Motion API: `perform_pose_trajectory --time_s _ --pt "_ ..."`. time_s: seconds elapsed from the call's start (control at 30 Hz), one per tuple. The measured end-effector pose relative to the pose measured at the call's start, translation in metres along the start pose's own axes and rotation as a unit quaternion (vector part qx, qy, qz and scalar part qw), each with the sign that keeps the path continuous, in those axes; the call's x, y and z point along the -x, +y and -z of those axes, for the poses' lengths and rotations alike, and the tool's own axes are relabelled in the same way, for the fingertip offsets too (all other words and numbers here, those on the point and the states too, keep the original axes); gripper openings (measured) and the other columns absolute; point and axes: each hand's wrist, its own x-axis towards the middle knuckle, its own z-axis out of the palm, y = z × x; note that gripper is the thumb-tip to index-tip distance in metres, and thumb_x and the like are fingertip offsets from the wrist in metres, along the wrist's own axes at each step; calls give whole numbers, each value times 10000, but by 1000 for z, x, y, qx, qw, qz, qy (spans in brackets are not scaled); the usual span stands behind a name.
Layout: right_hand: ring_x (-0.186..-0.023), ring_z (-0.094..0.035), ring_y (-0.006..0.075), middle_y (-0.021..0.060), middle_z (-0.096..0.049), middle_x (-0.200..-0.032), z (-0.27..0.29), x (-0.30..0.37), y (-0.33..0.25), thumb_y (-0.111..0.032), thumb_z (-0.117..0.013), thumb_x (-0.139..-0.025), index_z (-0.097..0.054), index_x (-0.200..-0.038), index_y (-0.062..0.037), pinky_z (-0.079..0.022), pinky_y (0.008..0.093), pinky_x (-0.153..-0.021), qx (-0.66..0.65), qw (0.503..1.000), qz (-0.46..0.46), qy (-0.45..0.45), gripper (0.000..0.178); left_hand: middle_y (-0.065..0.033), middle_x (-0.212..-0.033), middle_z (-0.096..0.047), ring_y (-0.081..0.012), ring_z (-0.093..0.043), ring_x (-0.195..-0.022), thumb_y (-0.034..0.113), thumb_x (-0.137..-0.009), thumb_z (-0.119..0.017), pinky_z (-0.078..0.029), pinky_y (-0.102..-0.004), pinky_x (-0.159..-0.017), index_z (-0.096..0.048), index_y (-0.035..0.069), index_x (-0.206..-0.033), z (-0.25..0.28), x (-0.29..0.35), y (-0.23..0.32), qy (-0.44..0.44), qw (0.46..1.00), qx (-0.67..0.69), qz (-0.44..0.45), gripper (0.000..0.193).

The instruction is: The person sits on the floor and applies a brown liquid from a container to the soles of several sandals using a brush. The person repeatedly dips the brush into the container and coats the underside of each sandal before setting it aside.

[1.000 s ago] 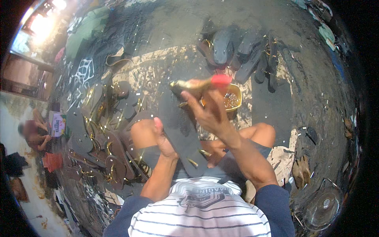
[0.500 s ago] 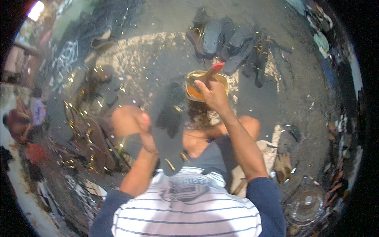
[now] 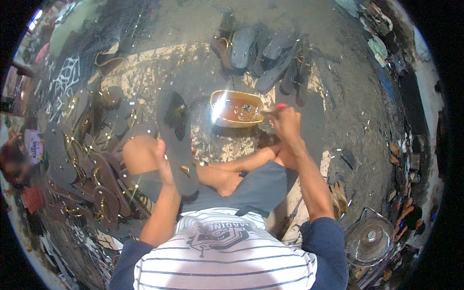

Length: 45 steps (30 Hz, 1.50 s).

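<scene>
My left hand (image 3: 165, 163) grips a dark grey sandal (image 3: 175, 150) by its side, holding it upright over my lap with its sole facing me. A darker, wet-looking patch covers the sole's upper part. In my closed right hand (image 3: 288, 126) is a brush (image 3: 268, 111) with a red handle end. Its head points left, at the right rim of a yellowish tub (image 3: 237, 124). Amber liquid (image 3: 239, 110) fills the tub's bottom and reflects bright light. I cannot tell whether the brush touches the rim.
Brown sandals with gold trim (image 3: 108, 171) lie heaped at my left. More dark sandals (image 3: 242, 48) lie beyond the tub. A round wire-guarded fan (image 3: 370, 238) sits at the lower right. Scraps and clutter (image 3: 406, 217) line the right edge.
The brush has come up out of the tub, and my right hand has moved to the tub's right side. The sandal in my left hand has shifted left in view.
</scene>
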Motion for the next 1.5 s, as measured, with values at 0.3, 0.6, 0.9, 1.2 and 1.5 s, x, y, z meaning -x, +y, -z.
perform_pose_trajectory --time_s 0.3,0.6,0.9,1.2,1.5 --pt "-1075 -655 327 171 -672 -1190 62 72 -178 -191 -763 -900 -705 -1151 -18 -482 413 -982 -560 804 53 191 310 -99 -1044 -726 -229 -712 -861 589 -964 -505 -600 -372 -774 -647 49 -1192 -83 -47 3 -131 989 20 -59 604" --pt "-1008 -645 269 60 -722 -1124 49 81 -170 -140 -775 -857 -715 -1138 -115 -478 405 -854 -575 746 302 148 289 -171 -1198 -697 -307 -708 -1007 562 -1003 -495 -588 -465 -906 -571 39 -1340 -55 -77 34 -296 941 147 67 627" --pt "-956 -631 304 91 -704 -1055 44 30 -176 -175 -717 -812 -720 -1147 -124 -441 439 -826 -550 718 402 141 340 -108 -1160 -677 -249 -674 -966 650 -955 -532 -582 -374 -827 -597 88 -1301 -71 -63 34 -137 990 16 16 663" --pt "-1086 -633 286 139 -694 -1125 25 32 -178 -157 -665 -936 -694 -1160 -50 -495 373 -940 -819 546 174 -18 250 -175 -1232 -652 -318 -673 -1076 653 -968 -492 -561 -442 -962 -562 -43 -1288 -92 -50 35 -223 966 66 112 769" --pt "-1040 -668 240 122 -721 -1155 51 68 -124 -182 -723 -944 -726 -1118 -4 -507 360 -921 -634 769 81 -3 249 -129 -1227 -659 -320 -629 -1156 648 -1000 -427 -509 -525 -1005 -578 112 -1370 -27 -194 -27 -71 992 -26 98 668"
